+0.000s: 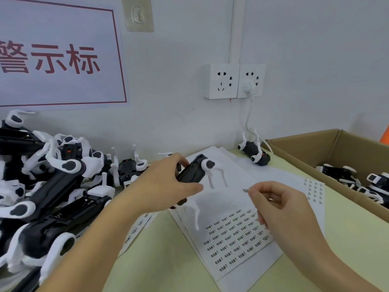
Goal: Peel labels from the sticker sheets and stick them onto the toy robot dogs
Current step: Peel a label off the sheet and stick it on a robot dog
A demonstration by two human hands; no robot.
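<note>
Left hand (166, 184) grips one toy dog (194, 171); right hand (275, 204) pinches one label (246, 190) (sheets (235, 239) below, several, overlapping)

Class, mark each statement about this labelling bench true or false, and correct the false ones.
1. The left hand grips a toy robot dog. True.
2. The cardboard box sits on the left. False: it is on the right, with dogs inside.
3. The right hand pinches a small label above the sticker sheet. True.
4. Both wall sockets are free. False: a white plug sits in the right one.
</note>
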